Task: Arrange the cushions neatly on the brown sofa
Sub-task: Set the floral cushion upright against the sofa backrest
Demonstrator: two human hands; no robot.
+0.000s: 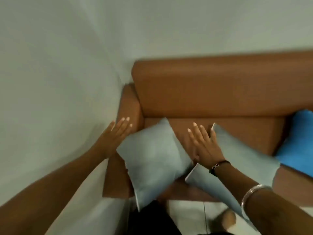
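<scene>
The whole view was smeared by motion blur, so the edges of the two pale grey cushions [152,158] and the fingertips of both hands were soft. The right hand [203,146] hid part of the second grey cushion [237,158], and the blue cushion [298,141] and brown sofa [211,89] ran off the right edge. Whether either hand pressed a cushion could not be told.
</scene>
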